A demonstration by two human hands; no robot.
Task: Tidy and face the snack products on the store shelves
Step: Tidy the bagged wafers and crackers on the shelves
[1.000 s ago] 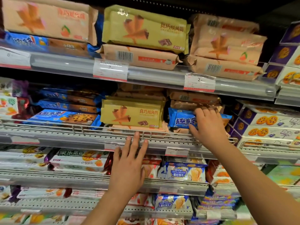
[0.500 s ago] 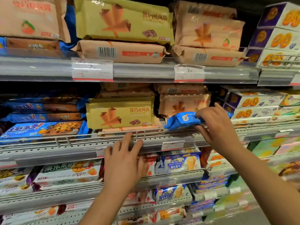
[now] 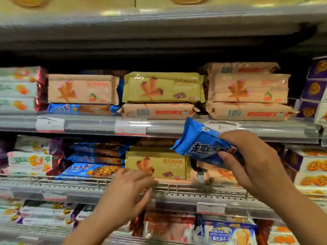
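The blue cookie pack [image 3: 203,145] is held in the air in front of the shelves, its long axis tilted, crimped end up and to the left, just under the upper shelf rail [image 3: 169,126]. The right hand [image 3: 251,161] pinches its lower right part, thumb below and fingers over the top. The left hand [image 3: 123,195] lies loosely spread against the wire rail [image 3: 70,184], touching the yellow wafer pack [image 3: 157,165]
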